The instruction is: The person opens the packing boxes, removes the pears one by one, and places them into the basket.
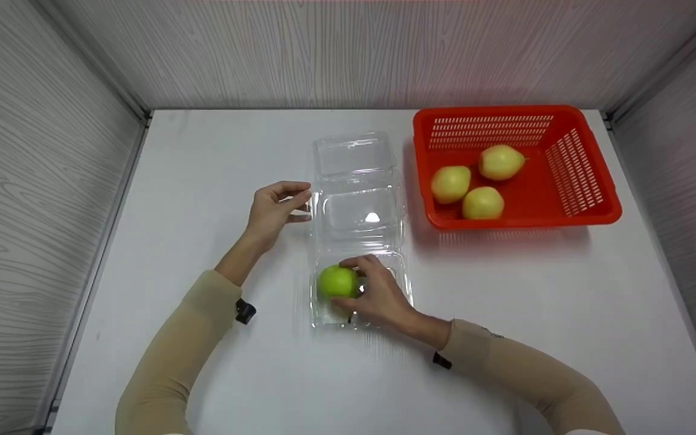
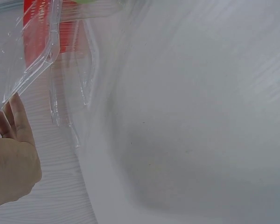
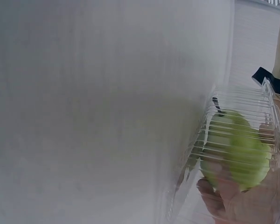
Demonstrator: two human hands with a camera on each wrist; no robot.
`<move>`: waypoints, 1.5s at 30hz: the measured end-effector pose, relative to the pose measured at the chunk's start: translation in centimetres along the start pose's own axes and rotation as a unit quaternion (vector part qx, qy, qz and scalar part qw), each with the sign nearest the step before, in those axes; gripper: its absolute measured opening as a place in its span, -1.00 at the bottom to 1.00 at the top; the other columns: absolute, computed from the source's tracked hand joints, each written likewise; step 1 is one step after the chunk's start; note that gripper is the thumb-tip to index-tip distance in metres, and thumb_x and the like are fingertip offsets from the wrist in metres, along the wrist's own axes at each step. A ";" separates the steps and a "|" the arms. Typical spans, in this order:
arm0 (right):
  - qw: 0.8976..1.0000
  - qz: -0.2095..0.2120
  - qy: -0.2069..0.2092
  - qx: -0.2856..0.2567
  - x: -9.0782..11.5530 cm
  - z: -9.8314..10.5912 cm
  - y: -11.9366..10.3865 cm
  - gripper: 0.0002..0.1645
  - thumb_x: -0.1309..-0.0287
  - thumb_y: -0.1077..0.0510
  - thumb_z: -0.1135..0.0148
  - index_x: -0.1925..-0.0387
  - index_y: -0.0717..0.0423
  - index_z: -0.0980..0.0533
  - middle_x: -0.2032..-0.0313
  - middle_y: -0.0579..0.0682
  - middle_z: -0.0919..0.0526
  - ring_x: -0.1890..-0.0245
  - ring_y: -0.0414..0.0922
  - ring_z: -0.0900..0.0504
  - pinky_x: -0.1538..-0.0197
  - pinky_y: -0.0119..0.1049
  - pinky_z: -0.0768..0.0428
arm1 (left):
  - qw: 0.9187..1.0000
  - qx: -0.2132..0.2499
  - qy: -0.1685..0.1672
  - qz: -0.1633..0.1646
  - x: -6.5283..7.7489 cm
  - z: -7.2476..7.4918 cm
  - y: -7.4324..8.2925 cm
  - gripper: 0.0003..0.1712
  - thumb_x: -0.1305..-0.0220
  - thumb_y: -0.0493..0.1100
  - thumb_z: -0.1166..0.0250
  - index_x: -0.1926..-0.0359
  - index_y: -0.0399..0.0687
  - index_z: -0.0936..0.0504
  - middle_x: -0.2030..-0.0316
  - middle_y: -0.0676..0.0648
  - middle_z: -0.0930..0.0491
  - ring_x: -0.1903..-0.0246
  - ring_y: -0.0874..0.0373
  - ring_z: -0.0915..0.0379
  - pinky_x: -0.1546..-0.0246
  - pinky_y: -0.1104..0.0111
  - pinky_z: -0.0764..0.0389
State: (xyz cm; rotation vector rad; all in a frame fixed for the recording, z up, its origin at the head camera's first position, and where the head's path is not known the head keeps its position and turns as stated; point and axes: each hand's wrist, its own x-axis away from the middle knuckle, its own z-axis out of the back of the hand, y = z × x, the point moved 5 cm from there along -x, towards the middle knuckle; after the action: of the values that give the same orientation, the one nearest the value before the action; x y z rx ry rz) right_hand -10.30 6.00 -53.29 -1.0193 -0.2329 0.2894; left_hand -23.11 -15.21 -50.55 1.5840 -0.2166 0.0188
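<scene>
A clear plastic clamshell container [image 1: 354,208] lies unfolded on the table, its sections in a line away from me. My left hand [image 1: 278,211] pinches its left edge beside the middle section between thumb and fingers. In the nearest section, my right hand [image 1: 379,295] grips a bright green apple [image 1: 337,281] from the right, thumb on the near side and fingers on the far side. Through the ribbed plastic wall in the right wrist view, a paler fruit with a dark stem [image 3: 216,105] shows against the apple, partly hidden by it in the head view.
A red plastic basket [image 1: 589,205] with slotted walls stands at the back right, close to the container. Three yellow pears [image 1: 501,162] lie in its left part. Wood-grain panels [image 1: 348,54] enclose the white table [image 1: 215,151] at the back and both sides.
</scene>
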 end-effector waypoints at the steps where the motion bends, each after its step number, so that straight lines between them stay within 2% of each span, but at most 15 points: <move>1: 1.000 -0.004 0.001 -0.008 0.0 0.0 0.1 -0.27 0.03 0.10 -0.68 -0.19 0.10 -0.56 -0.11 0.11 -0.59 -0.09 0.08 -0.76 -0.09 -0.17 -0.82 | 1.000 0.001 0.000 0.000 0.0 0.0 0.0 -0.68 -0.44 -0.21 -0.39 -0.12 -0.29 -0.67 0.12 -0.04 -0.69 0.21 0.09 -0.72 0.17 0.31 -0.89; 5: 0.998 -0.022 -0.001 -0.055 0.1 0.0 0.2 -0.25 0.04 0.17 -0.68 -0.22 0.13 -0.56 -0.15 0.13 -0.59 -0.14 0.10 -0.76 -0.04 -0.27 -0.84 | 1.000 0.002 -0.001 0.001 0.0 -0.1 0.0 -0.59 -0.44 -0.21 -0.40 -0.17 -0.39 -0.62 0.06 -0.15 -0.68 0.23 0.13 -0.72 0.17 0.31 -0.89; 8: 0.996 -0.029 0.000 -0.086 0.2 0.1 0.2 -0.25 0.04 0.21 -0.66 -0.23 0.14 -0.56 -0.19 0.14 -0.59 -0.16 0.12 -0.75 -0.04 -0.29 -0.85 | 1.000 0.001 -0.002 0.001 0.0 0.0 0.0 -0.60 -0.44 -0.19 -0.40 -0.16 -0.37 -0.63 0.06 -0.14 -0.69 0.21 0.09 -0.73 0.14 0.26 -0.89; 12: 0.994 -0.027 0.004 -0.104 0.3 0.4 0.0 -0.27 0.02 0.21 -0.65 -0.22 0.14 -0.56 -0.21 0.15 -0.60 -0.17 0.15 -0.74 -0.09 -0.17 -0.84 | 1.000 -0.006 0.000 -0.001 0.0 0.0 0.1 -0.71 -0.44 -0.19 -0.40 -0.09 -0.24 -0.69 0.10 -0.06 -0.69 0.18 0.05 -0.75 0.09 0.18 -0.88; 16: 0.993 -0.026 0.014 -0.111 0.5 1.0 -0.3 -0.30 0.01 0.20 -0.62 -0.21 0.12 -0.58 -0.20 0.12 -0.64 -0.16 0.17 -0.74 -0.13 -0.02 -0.83 | 1.000 -0.010 0.000 -0.001 0.1 0.0 0.1 -0.73 -0.45 -0.19 -0.39 -0.08 -0.21 -0.70 0.13 0.01 -0.69 0.15 0.03 -0.75 0.02 0.12 -0.86; 23: 0.990 -0.009 0.027 -0.136 0.6 2.2 -0.8 -0.30 0.01 0.23 -0.61 -0.22 0.18 -0.58 -0.22 0.17 -0.64 -0.16 0.22 -0.73 -0.24 0.12 -0.75 | 1.000 -0.009 0.002 0.006 0.0 0.0 -0.2 -0.72 -0.44 -0.18 -0.40 -0.08 -0.20 -0.70 0.14 0.04 -0.69 0.20 0.12 -0.72 0.11 0.27 -0.88; 27: 0.984 -0.013 0.029 -0.173 0.8 3.0 -0.9 -0.28 0.02 0.29 -0.60 -0.24 0.20 -0.56 -0.25 0.20 -0.59 -0.16 0.22 -0.70 -0.13 0.05 -0.83 | 1.000 -0.015 0.003 0.003 0.0 -0.1 -0.1 -0.73 -0.45 -0.18 -0.39 -0.08 -0.20 -0.70 0.10 -0.03 -0.69 0.13 -0.02 -0.74 0.14 0.31 -0.88; 31: 0.982 -0.010 0.040 -0.184 0.9 3.6 -0.9 -0.27 0.02 0.33 -0.61 -0.24 0.21 -0.56 -0.25 0.22 -0.59 -0.16 0.22 -0.70 -0.07 -0.04 -0.86 | 1.000 -0.017 0.003 0.003 0.1 0.0 0.0 -0.73 -0.45 -0.19 -0.39 -0.08 -0.21 -0.70 0.10 -0.05 -0.69 0.06 -0.14 -0.74 0.14 0.30 -0.88; 38: 0.976 -0.004 0.045 -0.211 1.0 4.7 -1.2 -0.24 0.03 0.38 -0.60 -0.25 0.26 -0.54 -0.26 0.25 -0.57 -0.15 0.16 -0.69 -0.01 -0.24 -0.87 | 1.000 -0.012 0.002 0.001 0.1 -0.1 0.0 -0.74 -0.44 -0.20 -0.39 -0.07 -0.22 -0.70 0.15 0.01 -0.69 0.13 -0.06 -0.74 0.16 0.30 -0.89; 45: 0.975 -0.003 0.050 -0.215 1.1 6.0 -1.9 -0.24 0.02 0.40 -0.59 -0.26 0.28 -0.52 -0.28 0.24 -0.56 -0.13 0.12 -0.69 0.01 -0.20 -0.88 | 1.000 -0.008 0.000 0.001 0.1 -0.2 0.0 -0.72 -0.45 -0.20 -0.39 -0.09 -0.24 -0.69 0.13 0.00 -0.68 0.17 0.02 -0.74 0.17 0.31 -0.88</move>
State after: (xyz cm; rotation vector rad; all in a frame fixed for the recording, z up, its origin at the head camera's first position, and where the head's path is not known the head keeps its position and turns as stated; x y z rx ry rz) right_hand -10.97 10.25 -48.61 -1.4572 -0.2123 0.1837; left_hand -22.95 -15.08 -50.49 1.5674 -0.2178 0.0182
